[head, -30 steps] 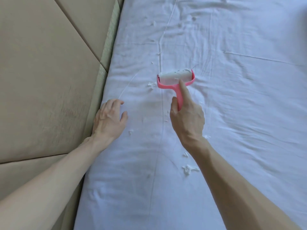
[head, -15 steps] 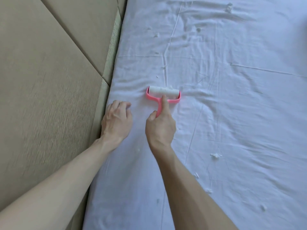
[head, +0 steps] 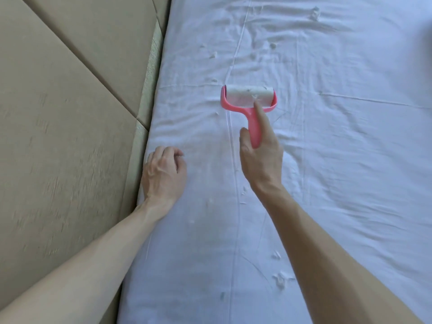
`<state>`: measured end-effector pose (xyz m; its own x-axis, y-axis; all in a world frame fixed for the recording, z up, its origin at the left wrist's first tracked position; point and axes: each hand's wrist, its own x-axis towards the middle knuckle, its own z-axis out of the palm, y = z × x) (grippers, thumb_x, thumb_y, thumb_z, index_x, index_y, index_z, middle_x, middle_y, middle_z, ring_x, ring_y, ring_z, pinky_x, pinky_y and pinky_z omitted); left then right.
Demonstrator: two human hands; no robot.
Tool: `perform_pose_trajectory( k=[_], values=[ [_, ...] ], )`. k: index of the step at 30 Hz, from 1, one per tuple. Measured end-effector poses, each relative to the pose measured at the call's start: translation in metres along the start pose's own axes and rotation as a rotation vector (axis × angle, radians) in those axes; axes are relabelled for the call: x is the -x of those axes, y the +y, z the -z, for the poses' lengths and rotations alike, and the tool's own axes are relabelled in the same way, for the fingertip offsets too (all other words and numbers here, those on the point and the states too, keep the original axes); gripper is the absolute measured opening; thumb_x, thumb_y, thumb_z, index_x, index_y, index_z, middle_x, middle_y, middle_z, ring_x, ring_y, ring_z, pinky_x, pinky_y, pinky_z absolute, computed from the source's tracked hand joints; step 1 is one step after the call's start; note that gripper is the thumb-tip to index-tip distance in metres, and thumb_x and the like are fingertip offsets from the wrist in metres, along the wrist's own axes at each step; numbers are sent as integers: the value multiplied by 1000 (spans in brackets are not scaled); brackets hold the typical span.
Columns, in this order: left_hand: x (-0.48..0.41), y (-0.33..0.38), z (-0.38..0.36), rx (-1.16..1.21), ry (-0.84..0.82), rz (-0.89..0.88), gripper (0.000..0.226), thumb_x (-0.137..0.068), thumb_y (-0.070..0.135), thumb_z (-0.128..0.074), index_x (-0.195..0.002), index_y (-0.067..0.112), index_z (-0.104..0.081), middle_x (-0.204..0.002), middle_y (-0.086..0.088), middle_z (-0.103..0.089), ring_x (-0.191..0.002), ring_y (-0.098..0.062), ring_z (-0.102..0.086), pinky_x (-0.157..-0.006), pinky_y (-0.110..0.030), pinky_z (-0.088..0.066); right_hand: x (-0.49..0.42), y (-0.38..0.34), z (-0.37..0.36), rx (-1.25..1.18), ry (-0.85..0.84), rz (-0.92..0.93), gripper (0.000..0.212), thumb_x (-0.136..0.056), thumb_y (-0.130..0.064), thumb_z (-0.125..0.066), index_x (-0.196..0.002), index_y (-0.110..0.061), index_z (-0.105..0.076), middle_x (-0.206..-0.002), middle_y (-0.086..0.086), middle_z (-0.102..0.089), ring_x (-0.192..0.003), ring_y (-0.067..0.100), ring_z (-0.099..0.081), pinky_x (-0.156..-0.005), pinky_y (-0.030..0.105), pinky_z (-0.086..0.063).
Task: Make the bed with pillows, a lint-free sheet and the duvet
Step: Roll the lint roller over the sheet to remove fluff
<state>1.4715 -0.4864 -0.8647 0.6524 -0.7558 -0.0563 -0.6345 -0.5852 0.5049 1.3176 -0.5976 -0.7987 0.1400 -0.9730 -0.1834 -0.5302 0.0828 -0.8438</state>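
Note:
A white sheet [head: 327, 160] covers the mattress, creased and dotted with small white lint bits. My right hand [head: 260, 157] grips the pink handle of a lint roller [head: 247, 98], index finger stretched along the handle toward the white sticky roll, which carries picked-up fluff. The roll lies against the sheet beside a long vertical crease. My left hand [head: 163, 174] rests on the sheet near the mattress's left edge, its fingers curled under and holding nothing. No pillows or duvet are in view.
A beige padded headboard [head: 70, 113] with diagonal seams runs along the left side of the mattress. Lint clumps [head: 281, 279] lie near my right forearm, and more [head: 314, 12] sit at the top of the sheet.
The roller has moved right and away from my left hand, rolling up the sheet. My left hand's fingers have curled in and it sits lower on the sheet.

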Motion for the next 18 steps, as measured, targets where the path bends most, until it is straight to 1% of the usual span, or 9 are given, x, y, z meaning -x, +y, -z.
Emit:
perform_pose_trajectory(
  k=[1,3,6,8,10,12,13,16,18],
  values=[
    [3,1,-1,-4,-1,-3,16,-97,14,-54,-104,11,-69,-107,-9,-64,-105,-32,-57,-91,-46,-46,10,9,14,11,26,18,63,-97,-22,-53,-151,-51,-38,-75,-5,-59,-65,15,-54,-74,45,-50],
    [15,7,-4,-28,-8,-44,18,-98,14,-54,-109,10,-68,-110,-10,-63,-107,-33,-55,-92,-44,-44,32,30,43,47,79,24,62,-98,-22,-56,-150,-51,-38,-71,-5,-56,-62,17,-51,-69,47,-48],
    [41,22,-11,-75,-18,-225,22,-94,14,-58,-114,10,-67,-117,-8,-65,-111,-33,-54,-93,-40,-41,70,60,81,91,125,-27,65,-97,-23,-58,-150,-53,-37,-64,-8,-51,-61,23,-50,-68,49,-49],
    [62,33,-19,-93,-26,-364,25,-92,15,-61,-116,10,-68,-122,-8,-65,-116,-30,-54,-97,-39,-40,99,79,101,114,142,-86,65,-97,-22,-58,-148,-57,-36,-59,-9,-48,-57,20,-48,-66,48,-49],
    [85,42,-25,-87,-34,-436,26,-91,15,-64,-116,10,-68,-124,-8,-65,-120,-29,-53,-99,-38,-38,131,95,118,123,140,-111,66,-97,-22,-59,-146,-60,-36,-58,-12,-48,-54,18,-45,-62,46,-49],
    [109,52,-28,-75,-42,-454,27,-90,15,-63,-116,10,-68,-124,-8,-65,-120,-29,-53,-99,-37,-38,166,109,131,135,122,-106,66,-97,-23,-61,-146,-60,-36,-58,-13,-47,-51,18,-42,-58,44,-46],
    [121,56,-29,-71,-50,-454,28,-90,17,-61,-116,11,-68,-124,-8,-65,-120,-29,-54,-100,-37,-38,184,115,137,142,116,-98,67,-96,-23,-62,-146,-59,-37,-57,-12,-46,-49,18,-41,-56,41,-45],
    [162,63,-31,-79,-99,-453,32,-90,23,-55,-117,12,-68,-124,-7,-65,-120,-28,-54,-100,-38,-40,239,133,148,165,82,-108,70,-94,-20,-65,-147,-58,-39,-52,-4,-41,-46,17,-39,-52,34,-40],
    [189,64,-31,-91,-134,-457,33,-90,25,-54,-118,12,-68,-124,-6,-65,-119,-27,-55,-99,-37,-40,277,146,151,168,45,-129,72,-93,-19,-66,-145,-60,-39,-50,-4,-38,-45,16,-39,-50,32,-38]
  ],
)
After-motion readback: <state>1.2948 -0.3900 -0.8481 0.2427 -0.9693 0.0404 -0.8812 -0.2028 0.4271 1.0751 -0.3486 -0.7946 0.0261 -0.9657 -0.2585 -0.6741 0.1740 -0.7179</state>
